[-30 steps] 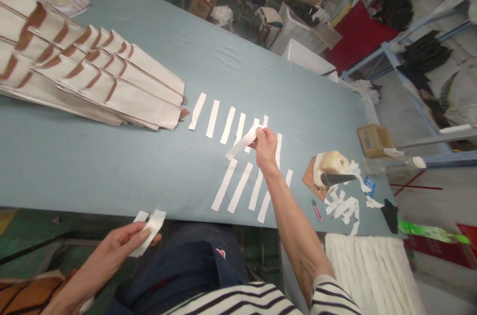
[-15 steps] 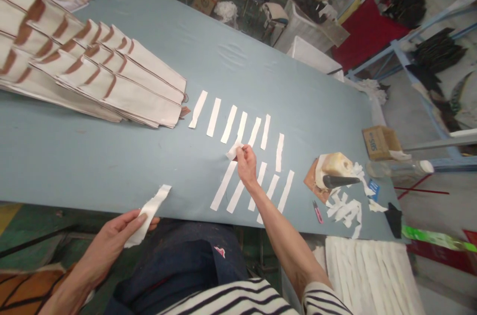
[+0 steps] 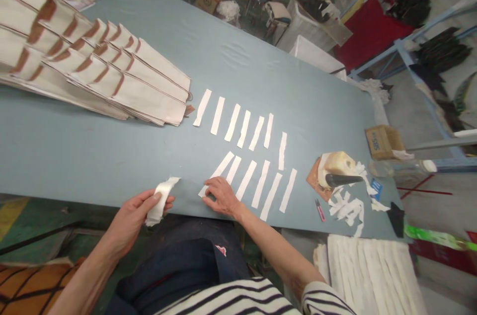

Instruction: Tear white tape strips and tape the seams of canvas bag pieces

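My left hand (image 3: 149, 205), at the table's near edge, pinches a small bundle of white fabric strips (image 3: 162, 198) between thumb and fingers. My right hand (image 3: 221, 197) is down on the tabletop with curled fingers at the lower end of a slanted white strip (image 3: 222, 165). Thumb and index finger sit around that end, and the hand covers part of the strip. This strip is leftmost in the near row, its top close to a neighbouring strip (image 3: 233, 170). Beyond lies a far row of separate white strips (image 3: 244, 128).
Stacked cream fabric pieces with brown marks (image 3: 149, 96) cover the left of the blue-grey table (image 3: 156, 156). To the right are a dark-handled tool (image 3: 343, 180), pink snips (image 3: 320, 210), white scraps (image 3: 346, 208), a cardboard box (image 3: 383, 141) and a clear bottle (image 3: 410, 168).
My right hand has moved down and left from between the rows, and the strip it held now lies slanted at the near row's left end. My left hand shifted slightly right with its strips.
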A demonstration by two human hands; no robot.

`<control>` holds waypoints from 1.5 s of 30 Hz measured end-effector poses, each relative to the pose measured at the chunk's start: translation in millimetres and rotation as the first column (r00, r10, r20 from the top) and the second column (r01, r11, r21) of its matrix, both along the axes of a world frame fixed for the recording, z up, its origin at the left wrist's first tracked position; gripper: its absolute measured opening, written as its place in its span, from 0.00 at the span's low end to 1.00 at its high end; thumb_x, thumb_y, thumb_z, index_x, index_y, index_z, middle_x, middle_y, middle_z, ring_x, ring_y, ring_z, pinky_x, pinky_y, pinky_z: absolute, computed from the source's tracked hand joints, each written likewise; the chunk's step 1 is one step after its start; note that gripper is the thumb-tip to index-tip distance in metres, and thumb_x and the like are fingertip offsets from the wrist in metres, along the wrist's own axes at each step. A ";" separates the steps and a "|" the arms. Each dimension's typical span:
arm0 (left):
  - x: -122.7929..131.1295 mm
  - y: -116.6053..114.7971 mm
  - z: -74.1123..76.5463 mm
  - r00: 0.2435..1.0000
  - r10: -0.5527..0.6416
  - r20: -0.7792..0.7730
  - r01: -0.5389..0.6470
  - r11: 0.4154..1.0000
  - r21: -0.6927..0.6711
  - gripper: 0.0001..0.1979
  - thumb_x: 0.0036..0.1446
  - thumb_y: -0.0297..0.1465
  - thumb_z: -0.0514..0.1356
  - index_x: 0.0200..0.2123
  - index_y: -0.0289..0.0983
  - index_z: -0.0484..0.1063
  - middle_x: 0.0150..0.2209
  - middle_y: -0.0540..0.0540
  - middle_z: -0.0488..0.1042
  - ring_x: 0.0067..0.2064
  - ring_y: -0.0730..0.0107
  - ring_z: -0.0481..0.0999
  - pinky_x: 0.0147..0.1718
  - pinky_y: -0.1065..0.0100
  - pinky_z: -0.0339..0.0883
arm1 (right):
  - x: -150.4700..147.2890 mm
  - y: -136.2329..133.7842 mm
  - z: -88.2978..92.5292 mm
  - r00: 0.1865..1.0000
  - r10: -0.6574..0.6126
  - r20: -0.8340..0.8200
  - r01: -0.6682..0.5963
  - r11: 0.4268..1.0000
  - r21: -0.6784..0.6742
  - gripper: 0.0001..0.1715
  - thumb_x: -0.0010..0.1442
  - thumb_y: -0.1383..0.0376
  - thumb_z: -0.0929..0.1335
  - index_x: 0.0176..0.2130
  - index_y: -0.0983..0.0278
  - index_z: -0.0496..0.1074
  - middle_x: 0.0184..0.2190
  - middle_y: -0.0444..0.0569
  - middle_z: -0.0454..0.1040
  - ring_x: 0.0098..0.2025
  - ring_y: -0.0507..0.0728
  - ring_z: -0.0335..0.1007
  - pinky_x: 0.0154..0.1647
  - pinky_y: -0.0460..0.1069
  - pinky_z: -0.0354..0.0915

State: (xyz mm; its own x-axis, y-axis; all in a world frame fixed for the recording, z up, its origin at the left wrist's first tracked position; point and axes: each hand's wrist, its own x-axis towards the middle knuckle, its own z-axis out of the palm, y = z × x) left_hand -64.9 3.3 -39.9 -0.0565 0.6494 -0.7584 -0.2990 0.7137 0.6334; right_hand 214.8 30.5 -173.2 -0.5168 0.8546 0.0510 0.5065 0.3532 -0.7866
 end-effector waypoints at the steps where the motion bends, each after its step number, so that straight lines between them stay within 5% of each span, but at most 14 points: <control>1: 3.4 4.1 2.0 0.999 0.030 0.034 -0.030 1.000 0.009 0.24 0.41 0.43 0.82 0.39 0.35 0.86 0.35 0.42 0.89 0.33 0.63 0.86 0.33 0.73 0.80 | 0.7 -0.6 3.2 1.000 0.000 -0.009 0.000 1.000 0.018 0.11 0.66 0.57 0.74 0.35 0.61 0.77 0.50 0.51 0.82 0.55 0.62 0.77 0.64 0.62 0.69; 6: 17.9 19.3 11.8 0.984 0.116 0.134 -0.123 0.991 0.052 0.12 0.54 0.33 0.75 0.39 0.33 0.85 0.35 0.41 0.89 0.33 0.64 0.86 0.32 0.71 0.81 | -3.7 2.1 26.4 0.967 -0.231 -0.107 0.240 0.967 0.082 0.14 0.73 0.61 0.64 0.38 0.59 0.77 0.46 0.54 0.85 0.51 0.62 0.80 0.57 0.61 0.72; 10: 20.7 25.6 19.9 0.972 0.122 0.201 -0.134 0.990 0.046 0.10 0.65 0.32 0.65 0.39 0.30 0.85 0.37 0.37 0.89 0.32 0.62 0.86 0.32 0.68 0.81 | -19.4 9.6 66.1 0.907 -0.375 -0.194 0.399 0.911 0.106 0.10 0.73 0.60 0.66 0.46 0.60 0.76 0.46 0.55 0.83 0.51 0.62 0.80 0.55 0.60 0.72; 17: 21.4 31.7 35.5 0.926 0.068 0.372 -0.095 0.994 0.053 0.15 0.72 0.31 0.57 0.45 0.32 0.85 0.41 0.38 0.89 0.37 0.61 0.88 0.37 0.66 0.81 | -58.4 16.3 142.9 0.971 -0.105 -0.213 0.190 0.884 0.428 0.10 0.71 0.62 0.71 0.52 0.58 0.75 0.48 0.52 0.84 0.51 0.61 0.79 0.55 0.59 0.72; 22: 24.4 28.6 37.8 0.886 0.010 0.463 -0.056 0.995 0.085 0.22 0.76 0.33 0.50 0.47 0.29 0.84 0.42 0.35 0.88 0.41 0.57 0.87 0.37 0.66 0.79 | -70.1 16.0 141.0 1.000 0.003 -0.023 0.011 0.828 0.561 0.10 0.71 0.59 0.71 0.50 0.60 0.75 0.48 0.53 0.84 0.50 0.62 0.78 0.58 0.60 0.69; 28: 24.2 23.4 31.4 0.868 -0.037 0.495 -0.016 0.995 0.102 0.25 0.77 0.36 0.49 0.50 0.28 0.83 0.41 0.33 0.87 0.37 0.57 0.86 0.36 0.65 0.78 | -65.9 12.3 129.1 0.995 0.032 0.094 -0.080 0.819 0.568 0.10 0.72 0.58 0.72 0.49 0.60 0.76 0.49 0.52 0.83 0.50 0.61 0.76 0.61 0.61 0.65; 35: 29.1 18.0 30.8 0.893 -0.092 0.440 0.029 0.989 0.147 0.22 0.72 0.42 0.59 0.50 0.30 0.83 0.41 0.36 0.87 0.38 0.59 0.85 0.38 0.67 0.76 | -61.7 5.6 127.7 0.999 0.004 -0.033 0.009 0.923 0.384 0.09 0.74 0.64 0.67 0.43 0.57 0.78 0.48 0.51 0.83 0.51 0.61 0.77 0.60 0.61 0.67; 39: 36.2 12.7 29.4 0.931 -0.122 0.344 0.058 0.980 0.190 0.22 0.63 0.46 0.69 0.48 0.32 0.85 0.41 0.39 0.88 0.38 0.59 0.84 0.37 0.68 0.74 | -65.8 -1.4 130.7 0.945 -0.178 -0.275 0.202 0.977 0.062 0.10 0.71 0.63 0.68 0.37 0.58 0.78 0.44 0.52 0.84 0.48 0.61 0.79 0.55 0.60 0.71; 42: 41.3 7.7 27.9 0.955 -0.156 0.251 0.102 0.971 0.215 0.27 0.54 0.49 0.76 0.48 0.34 0.85 0.43 0.39 0.88 0.42 0.56 0.85 0.39 0.68 0.73 | -65.6 -2.7 132.7 0.860 -0.386 -0.335 0.309 0.915 -0.260 0.09 0.67 0.60 0.70 0.35 0.59 0.77 0.38 0.48 0.83 0.45 0.60 0.79 0.53 0.57 0.73; 45: 45.6 2.2 25.6 0.969 -0.189 0.161 0.156 0.968 0.199 0.32 0.46 0.50 0.79 0.49 0.34 0.86 0.44 0.38 0.88 0.44 0.53 0.85 0.40 0.67 0.73 | -58.4 9.2 132.3 0.819 -0.469 -0.330 0.336 0.859 -0.387 0.13 0.67 0.55 0.69 0.35 0.60 0.77 0.32 0.44 0.81 0.37 0.57 0.77 0.46 0.53 0.75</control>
State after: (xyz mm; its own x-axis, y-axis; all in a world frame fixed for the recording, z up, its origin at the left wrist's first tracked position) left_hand -19.3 5.4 -14.3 0.1928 0.7662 -0.6130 -0.3010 0.6408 0.7062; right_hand 156.4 39.7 -40.9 -0.1121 0.9869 -0.1159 0.1678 -0.0961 -0.9811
